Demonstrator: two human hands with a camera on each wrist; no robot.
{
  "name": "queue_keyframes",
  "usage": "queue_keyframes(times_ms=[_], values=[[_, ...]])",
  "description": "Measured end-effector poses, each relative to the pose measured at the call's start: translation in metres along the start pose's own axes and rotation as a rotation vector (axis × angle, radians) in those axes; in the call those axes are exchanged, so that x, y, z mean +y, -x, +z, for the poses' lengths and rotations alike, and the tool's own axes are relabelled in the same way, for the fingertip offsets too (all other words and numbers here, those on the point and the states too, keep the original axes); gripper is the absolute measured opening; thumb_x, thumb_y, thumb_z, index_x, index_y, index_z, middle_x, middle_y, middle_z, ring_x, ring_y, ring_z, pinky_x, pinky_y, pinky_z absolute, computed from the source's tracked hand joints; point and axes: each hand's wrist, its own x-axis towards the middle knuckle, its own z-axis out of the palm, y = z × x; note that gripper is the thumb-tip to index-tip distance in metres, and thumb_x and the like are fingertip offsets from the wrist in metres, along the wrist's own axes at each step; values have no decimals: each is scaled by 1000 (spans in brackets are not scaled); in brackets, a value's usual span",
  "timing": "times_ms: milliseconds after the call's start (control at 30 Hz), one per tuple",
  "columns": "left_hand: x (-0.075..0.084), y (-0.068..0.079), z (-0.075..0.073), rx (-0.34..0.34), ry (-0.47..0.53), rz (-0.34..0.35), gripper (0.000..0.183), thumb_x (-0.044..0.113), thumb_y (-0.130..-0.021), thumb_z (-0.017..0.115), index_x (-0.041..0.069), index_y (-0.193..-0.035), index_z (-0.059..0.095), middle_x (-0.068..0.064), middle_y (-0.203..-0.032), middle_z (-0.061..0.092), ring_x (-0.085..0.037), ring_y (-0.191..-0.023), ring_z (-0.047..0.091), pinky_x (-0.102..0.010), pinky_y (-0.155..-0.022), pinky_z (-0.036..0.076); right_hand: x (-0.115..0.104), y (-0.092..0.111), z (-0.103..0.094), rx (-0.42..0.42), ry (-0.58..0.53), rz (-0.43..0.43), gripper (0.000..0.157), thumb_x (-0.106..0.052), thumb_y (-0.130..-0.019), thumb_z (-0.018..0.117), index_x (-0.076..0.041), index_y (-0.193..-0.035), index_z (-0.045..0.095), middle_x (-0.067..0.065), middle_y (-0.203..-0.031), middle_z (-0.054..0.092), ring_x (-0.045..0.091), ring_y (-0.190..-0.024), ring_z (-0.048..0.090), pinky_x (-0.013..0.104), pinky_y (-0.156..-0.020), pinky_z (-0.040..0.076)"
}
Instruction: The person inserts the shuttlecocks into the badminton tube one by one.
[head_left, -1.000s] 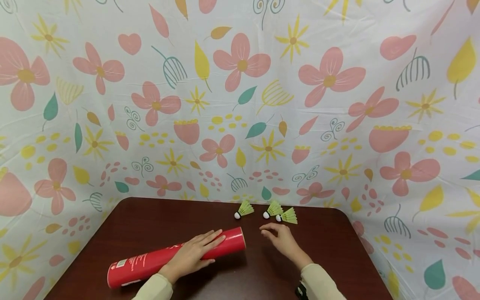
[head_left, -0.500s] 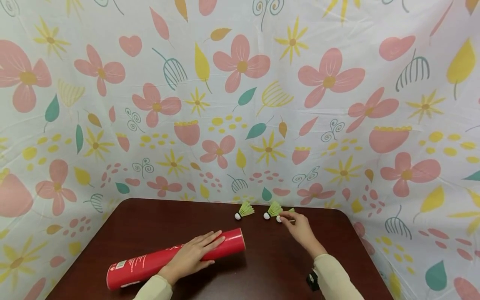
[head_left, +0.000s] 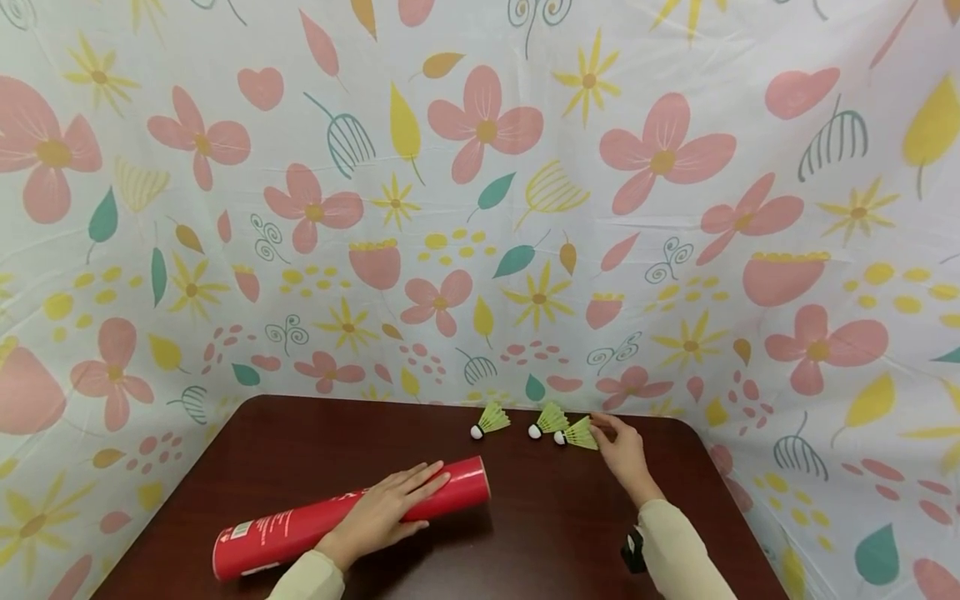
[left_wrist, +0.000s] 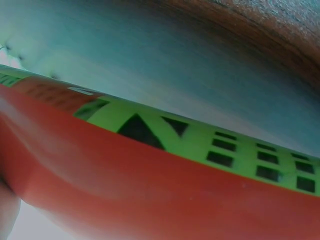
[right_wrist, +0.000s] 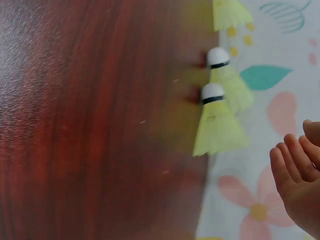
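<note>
My left hand [head_left: 386, 508] rests across a red cardboard tube [head_left: 292, 533], its fingers lying straight over the top. The tube lies slanted on the table, its rimmed end toward the right; the left wrist view shows its red side and a green-and-black patterned band [left_wrist: 150, 130]. Beside the feather end of the rightmost shuttlecock [head_left: 579, 433] is my right hand [head_left: 624, 450], fingers loosely bent. In the right wrist view a gap shows between these fingers and the yellow skirt, and nothing is held. A second shuttlecock [head_left: 551, 418] overlaps the first one.
A third shuttlecock [head_left: 492, 418] lies farther left near the back edge of the dark wooden table [head_left: 300, 450]. Behind the table hangs a white cloth [head_left: 450, 208] printed with flowers. A black strap [head_left: 633, 550] shows at the right sleeve.
My right hand has moved right, passing over the rightmost shuttlecock to its feather end, so that shuttlecock is uncovered again. The left hand and red tube have stayed in place.
</note>
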Motion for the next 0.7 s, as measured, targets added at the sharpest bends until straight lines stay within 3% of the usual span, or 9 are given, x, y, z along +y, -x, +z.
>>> queue_keyframes(times_ms=[367,700], values=[[0,0,2,-14,-1,-9,90,28,-75,83,19,-150,35,-1,-154,34,-29,-130,47,-44,-99,45,34,6,11,-38,36,128,43,-5,-95,58,10,-134,48,29,-123,56,41,-105,58,45,-75,54],[-2,2,2,-18,-6,-6,89,29,-76,82,19,-150,35,-2,-154,34,-30,-130,47,-44,-99,45,41,8,24,-54,44,174,41,-5,-95,58,10,-132,50,30,-123,56,42,-105,58,47,-78,54]])
